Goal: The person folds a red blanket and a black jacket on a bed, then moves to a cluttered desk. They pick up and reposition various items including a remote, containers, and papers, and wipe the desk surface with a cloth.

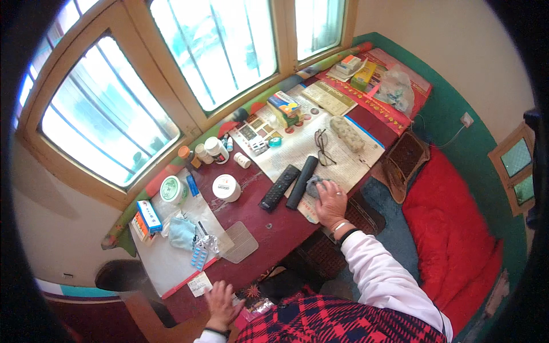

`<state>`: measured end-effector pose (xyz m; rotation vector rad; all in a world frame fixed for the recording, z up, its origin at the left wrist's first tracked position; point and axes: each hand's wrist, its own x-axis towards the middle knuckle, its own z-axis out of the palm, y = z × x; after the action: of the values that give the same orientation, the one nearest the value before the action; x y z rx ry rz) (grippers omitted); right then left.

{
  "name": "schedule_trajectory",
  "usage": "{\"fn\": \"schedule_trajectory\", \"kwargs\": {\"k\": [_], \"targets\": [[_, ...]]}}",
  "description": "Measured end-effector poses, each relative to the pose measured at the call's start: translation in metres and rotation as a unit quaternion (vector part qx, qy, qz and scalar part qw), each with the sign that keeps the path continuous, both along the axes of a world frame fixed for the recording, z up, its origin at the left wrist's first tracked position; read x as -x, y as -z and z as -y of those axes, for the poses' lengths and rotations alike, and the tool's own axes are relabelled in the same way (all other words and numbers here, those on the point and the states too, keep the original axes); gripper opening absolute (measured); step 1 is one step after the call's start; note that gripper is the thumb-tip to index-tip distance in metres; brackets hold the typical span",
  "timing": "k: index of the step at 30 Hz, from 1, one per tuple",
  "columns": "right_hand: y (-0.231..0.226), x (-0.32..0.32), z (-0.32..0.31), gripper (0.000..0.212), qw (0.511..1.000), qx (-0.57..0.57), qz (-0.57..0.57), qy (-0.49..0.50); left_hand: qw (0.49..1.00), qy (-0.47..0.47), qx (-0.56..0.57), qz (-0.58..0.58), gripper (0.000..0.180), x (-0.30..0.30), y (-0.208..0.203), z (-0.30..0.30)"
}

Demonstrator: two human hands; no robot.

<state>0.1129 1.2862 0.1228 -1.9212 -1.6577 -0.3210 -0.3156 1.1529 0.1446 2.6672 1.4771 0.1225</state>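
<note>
My right hand [331,204] lies over a crumpled grey cloth [313,186] at the near edge of the dark red table [257,177], its fingers pressing down on it. Just left of the cloth are two black remote controls [280,187], lying side by side, partly on printed paper [291,154]. A pair of glasses [323,150] rests beyond that hand, beside a pale fuzzy case [346,134]. Low at the table's front edge, my left hand [222,306] holds nothing and has its fingers apart. Close to it is a small white paper slip [199,284].
White tubs [226,188] and bottles [216,150] stand along the window side. Blister packs [199,257], a light blue mask [182,233] and medicine boxes [149,216] occupy the left end. A plastic bag [396,88] sits far right; a red quilt [452,228] lies beside me.
</note>
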Motion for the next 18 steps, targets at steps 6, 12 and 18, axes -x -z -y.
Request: {"fn": "schedule_trajectory", "kwargs": {"k": [6,12,18], "targets": [[-0.004,-0.006,0.007,0.04,0.998,0.02,-0.028,-0.049,0.989,0.118,-0.089,0.024,0.076,-0.12,0.017,-0.065],[-0.016,-0.031,0.014,0.027,0.963,-0.009,-0.098,-0.252,0.991,0.107,-0.075,0.027,0.082,-0.133,0.018,-0.083],[-0.043,-0.135,-0.024,0.031,0.968,-0.089,-0.073,-0.221,0.992,0.109,-0.055,-0.004,0.081,-0.129,0.022,-0.083]]}}
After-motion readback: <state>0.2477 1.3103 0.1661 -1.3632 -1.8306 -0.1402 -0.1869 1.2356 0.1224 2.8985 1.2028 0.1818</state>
